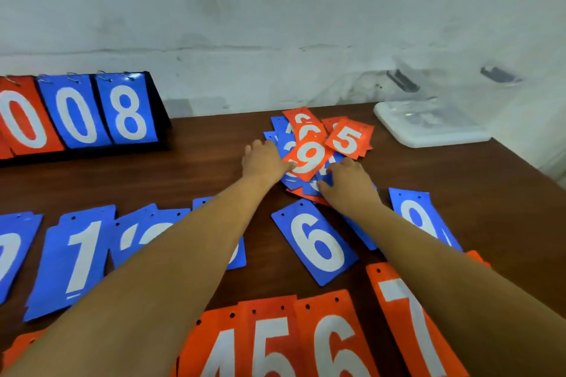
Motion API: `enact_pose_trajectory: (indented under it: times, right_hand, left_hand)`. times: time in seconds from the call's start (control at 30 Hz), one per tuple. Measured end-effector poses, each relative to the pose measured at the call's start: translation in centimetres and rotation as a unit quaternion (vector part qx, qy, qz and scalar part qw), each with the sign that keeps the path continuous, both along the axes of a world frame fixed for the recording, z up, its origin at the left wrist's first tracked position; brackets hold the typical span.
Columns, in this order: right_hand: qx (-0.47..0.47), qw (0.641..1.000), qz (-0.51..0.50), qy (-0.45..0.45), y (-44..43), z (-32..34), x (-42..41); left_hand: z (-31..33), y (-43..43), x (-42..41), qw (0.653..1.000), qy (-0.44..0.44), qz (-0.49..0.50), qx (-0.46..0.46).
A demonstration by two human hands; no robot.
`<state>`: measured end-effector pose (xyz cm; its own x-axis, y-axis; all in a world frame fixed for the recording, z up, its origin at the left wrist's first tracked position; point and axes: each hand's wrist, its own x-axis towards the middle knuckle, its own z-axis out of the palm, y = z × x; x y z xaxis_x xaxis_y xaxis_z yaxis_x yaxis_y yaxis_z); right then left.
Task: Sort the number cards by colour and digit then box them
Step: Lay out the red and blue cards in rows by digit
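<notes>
A loose pile of orange and blue number cards (318, 144) lies mid-table, with an orange 9 (307, 159) and an orange 5 (349, 138) on top. My left hand (265, 161) rests at the pile's left edge, its fingertips touching the orange 9. My right hand (346, 182) lies on the pile's near right side, fingers on blue cards under the 9. Sorted blue cards sit in a row nearer me: a 1 (76, 257), a 6 (315, 242), a 9 (422, 217). Orange cards 4, 5, 6 (333, 343) and 7 (407, 315) line the front.
A black flip scoreboard (85, 113) showing orange 0, blue 0 and 8 stands at the back left. A clear plastic box lid (428, 125) lies at the back right, by the wall. The table's right edge (526, 162) runs diagonally.
</notes>
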<state>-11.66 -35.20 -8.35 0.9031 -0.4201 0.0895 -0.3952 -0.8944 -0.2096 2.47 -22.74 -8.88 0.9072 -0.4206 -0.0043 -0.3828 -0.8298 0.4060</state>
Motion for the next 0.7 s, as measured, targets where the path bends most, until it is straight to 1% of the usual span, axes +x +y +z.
enact_pose_trajectory:
  times: [0.03, 0.13, 0.27, 0.37, 0.4, 0.47, 0.57, 0.63, 0.7]
  right_hand:
    - [-0.009, 1.000, 0.007, -0.004, -0.2, -0.3, 0.0]
    - [-0.018, 0.999, 0.023, -0.016, -1.1, -0.9, -0.1]
    - [0.019, 1.000, 0.017, -0.011, -1.7, -0.4, 0.2]
    - [0.011, 0.998, -0.050, -0.043, -1.5, 0.0, 0.8]
    - [0.000, 0.996, -0.088, -0.029, -1.4, 0.1, 1.2]
    - [0.008, 0.987, -0.154, 0.032, -1.0, 0.3, 2.1]
    - [0.072, 0.976, -0.193, 0.076, -0.1, 1.0, 3.3]
    - [0.109, 0.970, -0.204, 0.070, 0.2, 1.4, 3.9]
    - [0.117, 0.973, -0.200, 0.019, 0.2, 1.7, 4.1]
  left_hand:
    - [-0.2, -0.3, 0.4, 1.000, 0.012, -0.001, -0.011]
    - [-0.5, -0.1, 1.3, 0.994, 0.036, 0.006, -0.108]
    - [-0.1, 2.3, 1.5, 0.980, 0.036, 0.034, -0.192]
    - [0.5, 4.3, 1.3, 0.961, 0.082, 0.068, -0.255]
    - [0.7, 5.0, 1.0, 0.952, 0.104, 0.079, -0.278]
    - [1.0, 6.2, 0.3, 0.936, 0.133, 0.092, -0.312]
    - [1.3, 8.1, -1.0, 0.922, 0.157, 0.094, -0.340]
    - [1.4, 9.2, -1.6, 0.914, 0.177, 0.087, -0.355]
    - [1.6, 10.4, -2.1, 0.904, 0.198, 0.085, -0.369]
